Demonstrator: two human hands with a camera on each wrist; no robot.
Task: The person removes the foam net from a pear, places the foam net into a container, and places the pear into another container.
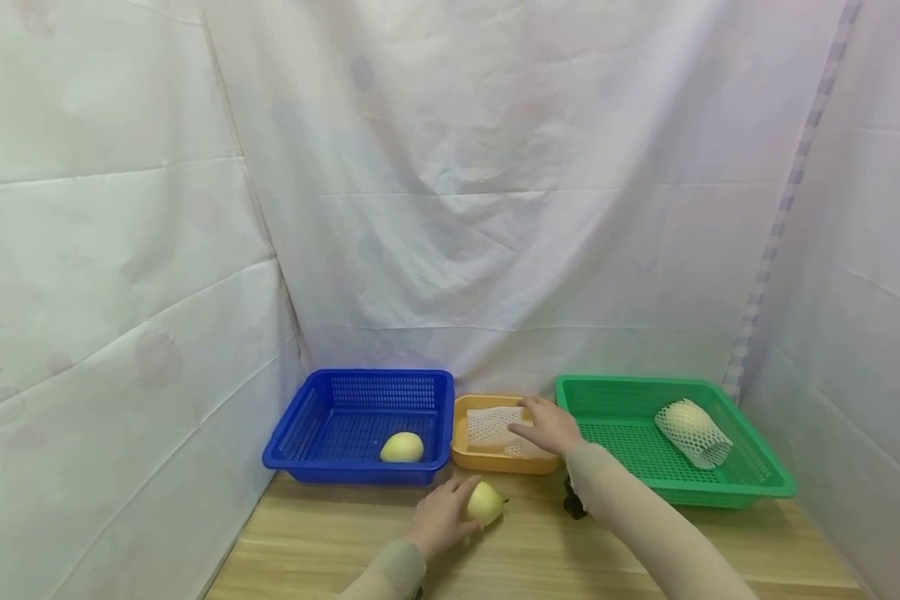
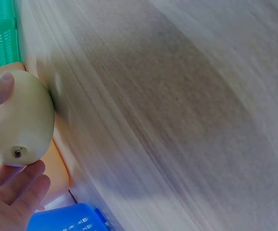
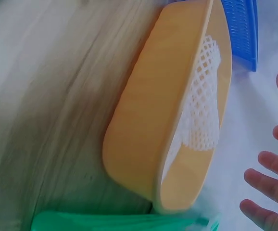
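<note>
A pale yellow-green pear (image 1: 484,504) with a short stem is held by my left hand (image 1: 441,517) low over the wooden table, in front of the baskets. In the left wrist view, thumb and fingers grip the pear (image 2: 23,118) from opposite sides. My right hand (image 1: 549,427) hovers above the right part of the small orange basket (image 1: 506,463), fingers spread and holding nothing. White foam fruit nets (image 1: 491,425) lie inside that basket; the right wrist view shows the netting (image 3: 202,101) apart from the fingers (image 3: 269,185).
To the left stands a blue basket (image 1: 360,477) with one bare pear (image 1: 402,447) in it. A green basket (image 1: 720,493) on the right holds a pear in a foam net (image 1: 693,432). White cloth (image 1: 450,250) hangs behind and at both sides of the wooden table (image 1: 330,533).
</note>
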